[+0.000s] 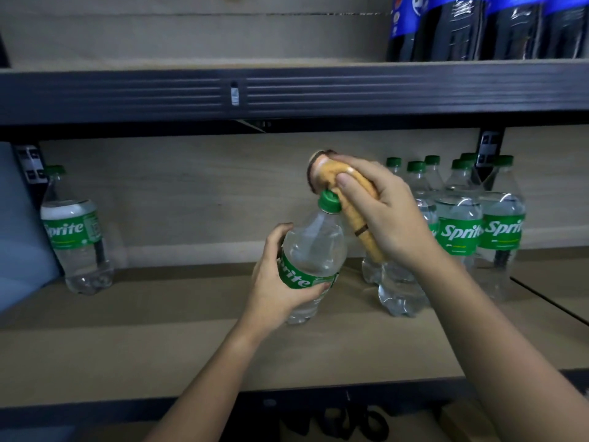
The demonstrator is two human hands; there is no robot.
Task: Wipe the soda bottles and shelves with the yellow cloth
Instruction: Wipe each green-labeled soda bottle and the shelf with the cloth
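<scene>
On the middle shelf (191,346), head view: one Sprite bottle (310,253), tilted, lifted off the board, gripped round its label by the left hand (280,282). Right hand (382,212) clutches the yellow cloth (353,199), bunched, pressed beside the green cap (330,201). Bottle appears full, so weighty; thin plastic, probably slick; the labelled waist looks the safest hold. More bottles (462,228) stand at right.

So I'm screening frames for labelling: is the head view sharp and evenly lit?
Head view: dim overall; the held Sprite bottle reads clearly, the dark cola bottles at top right are smeared, the upper shelf edge bows from wide-angle distortion.
</scene>
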